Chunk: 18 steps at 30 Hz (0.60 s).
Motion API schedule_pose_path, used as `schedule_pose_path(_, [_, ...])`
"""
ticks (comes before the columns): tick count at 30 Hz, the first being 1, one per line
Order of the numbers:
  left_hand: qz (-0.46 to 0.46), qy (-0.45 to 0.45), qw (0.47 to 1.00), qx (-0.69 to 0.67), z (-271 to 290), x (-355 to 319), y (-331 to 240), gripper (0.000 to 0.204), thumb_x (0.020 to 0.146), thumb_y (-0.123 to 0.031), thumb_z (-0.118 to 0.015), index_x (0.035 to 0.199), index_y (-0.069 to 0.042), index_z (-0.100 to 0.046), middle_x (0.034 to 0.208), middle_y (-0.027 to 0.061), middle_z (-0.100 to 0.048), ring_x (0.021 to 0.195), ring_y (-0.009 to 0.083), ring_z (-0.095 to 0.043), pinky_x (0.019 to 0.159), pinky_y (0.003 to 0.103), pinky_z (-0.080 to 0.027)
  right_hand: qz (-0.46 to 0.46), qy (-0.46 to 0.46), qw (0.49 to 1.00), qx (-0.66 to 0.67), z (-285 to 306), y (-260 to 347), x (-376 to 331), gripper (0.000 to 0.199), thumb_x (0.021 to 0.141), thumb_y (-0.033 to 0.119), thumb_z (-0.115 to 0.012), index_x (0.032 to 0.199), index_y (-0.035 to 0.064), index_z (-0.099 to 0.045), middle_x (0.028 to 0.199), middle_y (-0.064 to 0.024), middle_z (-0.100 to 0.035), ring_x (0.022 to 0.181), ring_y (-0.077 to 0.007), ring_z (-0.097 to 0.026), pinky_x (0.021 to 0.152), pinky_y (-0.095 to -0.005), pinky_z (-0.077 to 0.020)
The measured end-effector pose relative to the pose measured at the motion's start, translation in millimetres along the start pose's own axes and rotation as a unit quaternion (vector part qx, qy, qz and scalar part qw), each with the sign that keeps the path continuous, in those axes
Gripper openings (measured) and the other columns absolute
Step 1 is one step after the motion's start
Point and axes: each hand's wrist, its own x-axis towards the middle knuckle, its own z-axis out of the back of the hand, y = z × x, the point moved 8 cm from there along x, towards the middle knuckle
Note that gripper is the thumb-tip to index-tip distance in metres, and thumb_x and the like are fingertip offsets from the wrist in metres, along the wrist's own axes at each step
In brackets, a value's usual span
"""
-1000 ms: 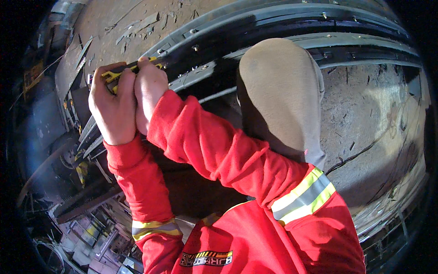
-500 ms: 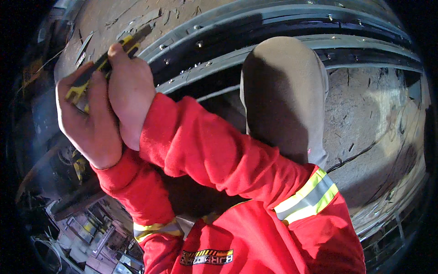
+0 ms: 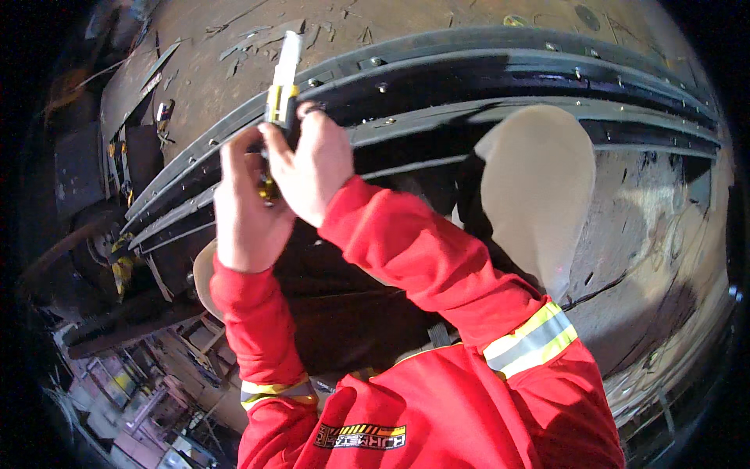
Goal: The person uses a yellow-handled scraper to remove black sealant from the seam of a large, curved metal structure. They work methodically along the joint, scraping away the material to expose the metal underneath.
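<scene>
A yellow and black snap-off utility knife (image 3: 278,106) points upward and away from me, its bright blade (image 3: 288,59) extended at the far end. My left hand (image 3: 254,211) is closed around the lower part of the handle. Against its upper part, near the blade, the fingers of my right hand (image 3: 316,164) are pressed, and the two hands touch. Much of the handle is hidden by fingers. Just beyond the hands run long dark metal beams (image 3: 469,74) with bolts along them.
My knee (image 3: 539,184) in beige trousers rises right of my hands. Scraps litter the brown floor (image 3: 422,17) past the beams. At the left lie a small tool (image 3: 163,116) and dark machinery parts (image 3: 82,250). A thin cable (image 3: 598,291) crosses the ground on the right.
Both hands have moved right with the utility knife, closer to my knee. The knife has turned more upright and its blade now catches the light. My view has shifted somewhat.
</scene>
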Motion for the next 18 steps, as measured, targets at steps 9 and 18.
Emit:
schedule_pose_path(9, [0.041, 0.043, 0.997, -0.053, -31.4, -31.1, 22.7, 0.044, 0.084, -0.006, -0.050, 0.126, 0.003, -0.040, 0.086, 0.0300, -0.060, 0.079, 0.0448, -0.063, 0.069, 0.045, -0.050, -0.023, 0.130, 0.985, -0.107, 11.0, -21.6, -18.3, 0.036, 0.092, 0.033, -0.055, 0.081, -0.0002, -0.061, 0.071, -0.0245, -0.065, 0.069, -0.0437, -0.064, 0.061, -0.0480, -0.0519])
schedule_pose_path(18, [0.095, -0.007, 0.992, -0.083, -19.5, -28.7, 23.2, 0.034, 0.091, -0.008, -0.047, 0.125, -0.004, -0.044, 0.065, 0.0130, -0.058, 0.055, 0.0248, -0.058, 0.055, 0.036, -0.046, 0.348, -0.029, 0.832, -0.431, 57.9, 8.3, 22.8, 0.033, 0.076, 0.015, -0.068, 0.109, 0.0133, -0.067, 0.110, -0.0063, -0.055, 0.113, -0.0290, -0.044, 0.095, -0.0464, -0.0368])
